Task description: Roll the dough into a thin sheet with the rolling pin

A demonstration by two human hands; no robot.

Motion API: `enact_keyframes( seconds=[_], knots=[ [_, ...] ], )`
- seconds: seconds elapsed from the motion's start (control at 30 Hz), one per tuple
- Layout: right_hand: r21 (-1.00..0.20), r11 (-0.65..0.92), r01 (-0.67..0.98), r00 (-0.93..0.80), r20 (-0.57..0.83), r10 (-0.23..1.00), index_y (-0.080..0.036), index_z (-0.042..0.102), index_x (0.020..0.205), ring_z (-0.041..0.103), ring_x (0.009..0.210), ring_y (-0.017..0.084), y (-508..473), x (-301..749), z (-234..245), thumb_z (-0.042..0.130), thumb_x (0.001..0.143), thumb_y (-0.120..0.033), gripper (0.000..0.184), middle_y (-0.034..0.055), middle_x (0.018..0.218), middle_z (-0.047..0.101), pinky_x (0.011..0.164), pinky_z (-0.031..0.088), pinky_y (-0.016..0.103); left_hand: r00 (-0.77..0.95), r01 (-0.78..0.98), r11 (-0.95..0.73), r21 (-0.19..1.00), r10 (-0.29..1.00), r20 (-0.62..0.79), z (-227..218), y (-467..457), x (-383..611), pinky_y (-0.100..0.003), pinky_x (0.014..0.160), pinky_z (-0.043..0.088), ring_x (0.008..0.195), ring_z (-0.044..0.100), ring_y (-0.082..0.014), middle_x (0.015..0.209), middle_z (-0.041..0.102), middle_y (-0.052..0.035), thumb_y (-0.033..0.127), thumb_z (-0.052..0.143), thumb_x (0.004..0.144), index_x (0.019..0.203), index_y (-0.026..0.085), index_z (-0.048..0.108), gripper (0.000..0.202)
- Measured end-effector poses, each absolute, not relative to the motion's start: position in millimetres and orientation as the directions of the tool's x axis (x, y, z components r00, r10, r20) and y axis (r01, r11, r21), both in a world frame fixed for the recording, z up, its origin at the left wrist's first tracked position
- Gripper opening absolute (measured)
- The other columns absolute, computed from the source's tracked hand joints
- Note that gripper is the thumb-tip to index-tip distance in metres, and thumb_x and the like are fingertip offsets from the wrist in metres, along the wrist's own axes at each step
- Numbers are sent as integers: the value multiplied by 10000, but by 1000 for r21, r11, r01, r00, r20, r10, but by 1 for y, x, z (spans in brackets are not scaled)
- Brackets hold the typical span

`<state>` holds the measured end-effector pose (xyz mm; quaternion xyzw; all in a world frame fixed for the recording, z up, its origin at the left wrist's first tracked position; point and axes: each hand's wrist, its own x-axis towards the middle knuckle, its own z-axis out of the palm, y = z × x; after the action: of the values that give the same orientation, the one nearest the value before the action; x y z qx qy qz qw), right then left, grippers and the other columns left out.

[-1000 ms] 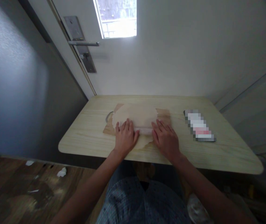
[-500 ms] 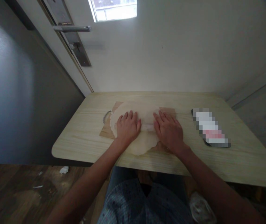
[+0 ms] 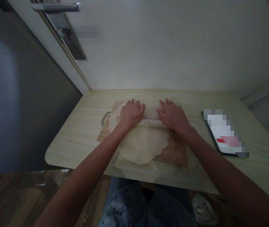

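Observation:
A thin, pale sheet of dough with a ragged edge covers much of a wooden board and hangs past its near side. Across the dough lies a light rolling pin, its middle showing between my hands. My left hand rests palm down over its left part, fingers stretched forward. Over the right part lies my right hand, also flat, with fingers spread. Both palms hide the pin's ends, and neither hand wraps round it.
A phone with a partly blurred screen lies on the pale wooden table to the right. The board has a metal handle at its left. A door with a lever handle stands behind the table.
Both hands and the rolling pin have moved forward across the dough, away from me. More dough and board now show on the near side. The view has tilted down slightly.

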<state>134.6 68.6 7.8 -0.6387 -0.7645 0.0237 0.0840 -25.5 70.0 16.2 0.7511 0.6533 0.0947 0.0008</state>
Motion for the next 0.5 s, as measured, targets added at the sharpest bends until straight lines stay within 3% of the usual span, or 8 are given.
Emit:
enact_keyframes(
  seconds=[0.5],
  knots=[
    [-172,200,965,-170,178,969,-102,427,1243,357,1197,271,84,136,4,274,855,-338,480,174,1315,388,920,319,457,93,984,-117,136,981,171,16,86,-23,-315,761,427,880,555,-210,940,601,-110,314,184,881,879,134,591,445]
  ],
)
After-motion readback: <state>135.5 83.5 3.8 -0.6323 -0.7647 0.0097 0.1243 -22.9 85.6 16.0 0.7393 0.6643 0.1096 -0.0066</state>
